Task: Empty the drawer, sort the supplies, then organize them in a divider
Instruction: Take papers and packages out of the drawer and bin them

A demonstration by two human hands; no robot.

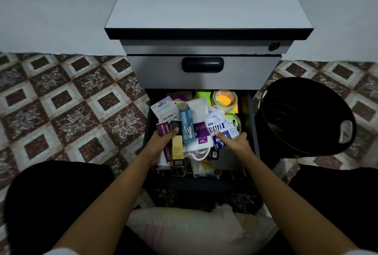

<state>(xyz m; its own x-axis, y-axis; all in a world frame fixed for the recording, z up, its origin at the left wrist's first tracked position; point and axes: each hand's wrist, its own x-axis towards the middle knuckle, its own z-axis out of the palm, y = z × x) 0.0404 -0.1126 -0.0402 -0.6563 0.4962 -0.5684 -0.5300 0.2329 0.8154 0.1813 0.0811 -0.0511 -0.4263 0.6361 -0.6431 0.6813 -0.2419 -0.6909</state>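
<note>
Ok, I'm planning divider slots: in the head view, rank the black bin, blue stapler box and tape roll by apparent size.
1. black bin, by far the largest.
2. blue stapler box and tape roll: too close to rank. The box looks longer, the roll wider.

"eco shop" on a white card (168, 115); "stapler" on a blue box (186, 123); "POLYMER Leads" on a purple box (163, 129); "PACK", upside down, on a blue-white packet (217, 124)

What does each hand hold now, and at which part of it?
The left hand grips the purple leads packet and a small black box at their near ends. The right hand pinches the white-and-blue pack at its near edge.
</note>
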